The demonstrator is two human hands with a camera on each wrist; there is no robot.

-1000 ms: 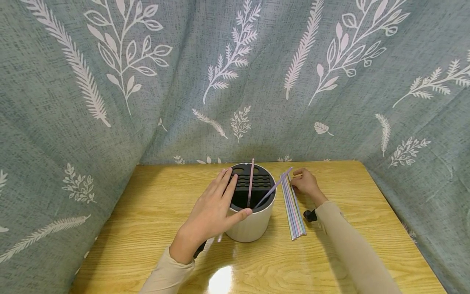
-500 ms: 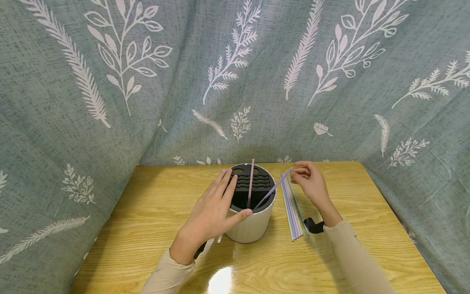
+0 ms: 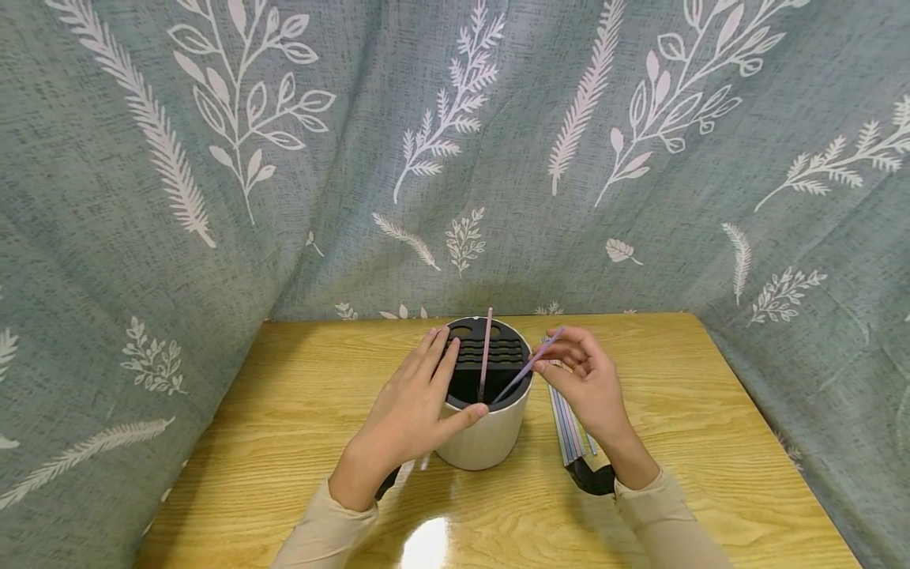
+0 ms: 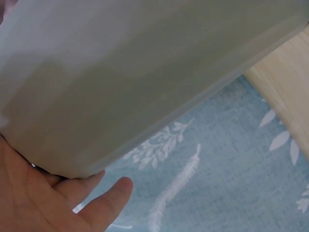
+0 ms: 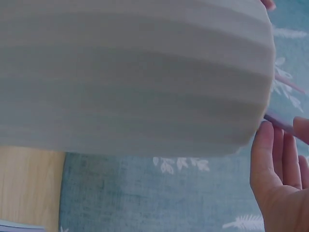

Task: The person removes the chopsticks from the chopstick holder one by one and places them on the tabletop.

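Observation:
A white round holder (image 3: 479,442) with a black slotted insert (image 3: 489,356) stands on the table. My left hand (image 3: 415,395) lies spread along its left side, fingers over the rim and thumb across the front. Inside the holder's front compartment lean a thin pink stick (image 3: 486,348) and a thin purple stick (image 3: 526,368), the latter slanting out over the right rim. My right hand (image 3: 586,383) pinches the purple stick near that rim. In the right wrist view, its thumb and fingers meet the purple stick (image 5: 277,122) beside the holder's ribbed wall (image 5: 145,82).
Right of the holder, several thin pastel sticks (image 3: 566,427) lie side by side on the wooden table (image 3: 675,419), partly hidden by my right hand. Behind and around the table hangs a leaf-patterned curtain (image 3: 341,237).
My right hand has left the lying sticks, where one now lies slightly apart, and moved left to the purple stick in the holder. My left hand has stayed in place.

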